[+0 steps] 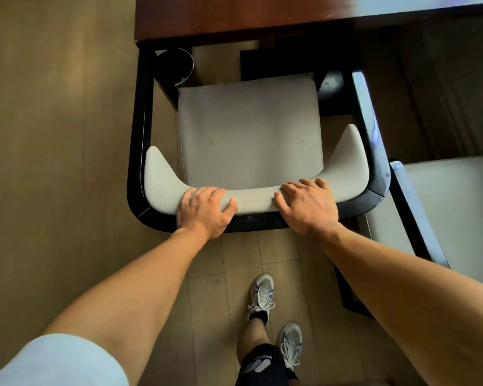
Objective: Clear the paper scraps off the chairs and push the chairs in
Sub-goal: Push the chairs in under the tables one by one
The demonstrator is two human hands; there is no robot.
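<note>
A chair (248, 135) is gripped by its padded backrest (251, 200), seat clear of scraps, front legs near the table (234, 18). Left hand (204, 211) & right hand (308, 207) are curled over the rim. Frame judged stiff, fairly heavy; best pushed low, evenly.

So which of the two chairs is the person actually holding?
The middle chair, facing the table: left hand and right hand both rest on its padded backrest. The other chair, at the right edge, is untouched.
</note>
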